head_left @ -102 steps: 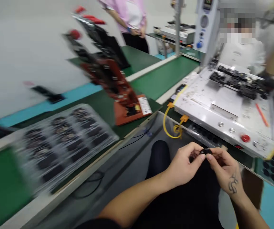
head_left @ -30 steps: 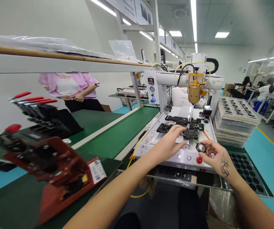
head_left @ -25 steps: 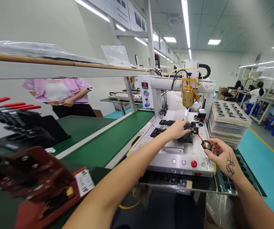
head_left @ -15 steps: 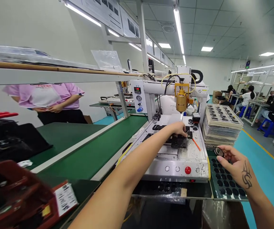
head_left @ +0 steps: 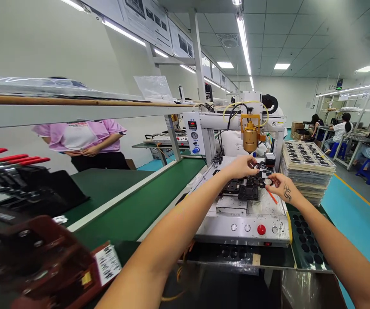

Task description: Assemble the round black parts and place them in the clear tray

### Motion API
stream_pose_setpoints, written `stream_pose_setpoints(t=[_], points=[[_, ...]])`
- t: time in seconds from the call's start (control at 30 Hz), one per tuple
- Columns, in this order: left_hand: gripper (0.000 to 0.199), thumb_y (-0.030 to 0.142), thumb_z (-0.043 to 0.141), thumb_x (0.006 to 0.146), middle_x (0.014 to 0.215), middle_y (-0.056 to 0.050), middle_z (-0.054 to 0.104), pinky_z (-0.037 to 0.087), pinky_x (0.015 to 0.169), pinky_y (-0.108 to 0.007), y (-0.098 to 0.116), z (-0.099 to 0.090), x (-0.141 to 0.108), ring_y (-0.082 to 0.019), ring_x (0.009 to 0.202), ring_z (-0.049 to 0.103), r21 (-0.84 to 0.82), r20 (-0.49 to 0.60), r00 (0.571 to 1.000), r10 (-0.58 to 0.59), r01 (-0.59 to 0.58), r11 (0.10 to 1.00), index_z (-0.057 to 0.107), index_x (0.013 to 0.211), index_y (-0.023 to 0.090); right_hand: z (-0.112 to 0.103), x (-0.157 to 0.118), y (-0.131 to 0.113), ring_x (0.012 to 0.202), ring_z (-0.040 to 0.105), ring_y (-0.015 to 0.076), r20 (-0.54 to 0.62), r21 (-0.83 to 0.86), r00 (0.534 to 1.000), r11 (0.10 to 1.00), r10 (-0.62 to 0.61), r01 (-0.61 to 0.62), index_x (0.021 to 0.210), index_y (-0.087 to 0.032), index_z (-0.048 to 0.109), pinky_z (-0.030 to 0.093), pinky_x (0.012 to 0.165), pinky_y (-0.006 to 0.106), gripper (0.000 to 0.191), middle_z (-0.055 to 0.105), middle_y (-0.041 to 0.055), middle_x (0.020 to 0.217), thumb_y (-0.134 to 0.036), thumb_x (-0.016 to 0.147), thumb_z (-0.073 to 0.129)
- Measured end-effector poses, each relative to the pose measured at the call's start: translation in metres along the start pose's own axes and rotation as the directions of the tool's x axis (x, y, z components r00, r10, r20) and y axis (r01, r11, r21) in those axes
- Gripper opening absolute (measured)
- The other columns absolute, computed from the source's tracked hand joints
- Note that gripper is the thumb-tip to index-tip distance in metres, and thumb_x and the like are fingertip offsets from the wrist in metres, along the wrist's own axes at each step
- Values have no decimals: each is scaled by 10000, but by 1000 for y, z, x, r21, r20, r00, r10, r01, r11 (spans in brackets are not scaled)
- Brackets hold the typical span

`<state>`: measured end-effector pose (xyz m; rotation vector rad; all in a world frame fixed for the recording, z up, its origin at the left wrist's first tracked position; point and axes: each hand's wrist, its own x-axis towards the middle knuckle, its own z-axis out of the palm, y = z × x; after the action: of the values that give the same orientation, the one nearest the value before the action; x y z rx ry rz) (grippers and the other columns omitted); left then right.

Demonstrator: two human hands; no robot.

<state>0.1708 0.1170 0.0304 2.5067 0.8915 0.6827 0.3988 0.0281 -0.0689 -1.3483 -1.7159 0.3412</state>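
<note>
My left hand point(head_left: 245, 166) reaches over the black fixture point(head_left: 248, 189) on the white machine bed, its fingers pinched on a small dark round part point(head_left: 256, 165). On the fixture's right side, my right hand point(head_left: 280, 186) holds a round watch-like piece point(head_left: 267, 182) between thumb and fingers. An orange stick point(head_left: 272, 197) lies on the bed just below that piece. Above and behind the hands hangs the machine's brass-coloured head point(head_left: 250, 138).
A green tray point(head_left: 296, 257) of black discs sits right of the machine. Behind it rises a stack of trays point(head_left: 307, 171). Red-handled clamps point(head_left: 20, 171) stand at left, near a green belt point(head_left: 146, 201). A person in pink point(head_left: 84, 139) stands beyond the belt.
My right hand has moved left from above the disc tray to the fixture, carrying the round piece. My left hand has lifted slightly and now pinches a small round part. The view has shifted slightly.
</note>
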Motion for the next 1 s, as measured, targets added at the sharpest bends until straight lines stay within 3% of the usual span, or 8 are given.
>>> stream_pose_setpoints(t=[0.2, 0.43, 0.67, 1.0], points=[[377, 398, 761, 830, 962, -53, 743, 549, 807, -346, 27, -24, -69, -209, 882, 685, -113, -66, 997, 50, -57, 992, 707, 1126, 171, 20, 68, 13, 683, 576, 178, 247, -58, 969, 998, 22, -8, 984, -136, 777, 427, 631, 293, 369, 660, 0, 729, -417, 752, 841], [347, 390, 764, 830, 945, -26, 718, 529, 794, -345, 32, -45, -129, -199, 862, 657, -135, -140, 989, 49, -69, 988, 704, 1118, 206, 21, 82, 24, 624, 592, 173, 393, -120, 919, 993, 39, 9, 1060, -139, 842, 414, 589, 295, 412, 706, 13, 706, -441, 781, 863], [315, 370, 756, 842, 954, -22, 719, 540, 795, -352, 32, -44, -161, -205, 864, 659, -116, -139, 990, 10, -26, 993, 697, 1118, 230, 24, 78, 24, 867, 701, 270, 389, -162, 921, 982, -29, 100, 1029, -170, 864, 518, 766, 347, 304, 828, 104, 945, -424, 923, 735], [296, 355, 758, 832, 1002, -33, 739, 566, 839, -363, 23, -46, -203, -211, 892, 663, -131, -156, 986, -52, 31, 991, 716, 1096, 228, 33, 69, 21, 891, 695, 284, 247, -246, 964, 957, -95, 157, 939, -176, 841, 515, 783, 348, 206, 802, 115, 904, -363, 919, 756]])
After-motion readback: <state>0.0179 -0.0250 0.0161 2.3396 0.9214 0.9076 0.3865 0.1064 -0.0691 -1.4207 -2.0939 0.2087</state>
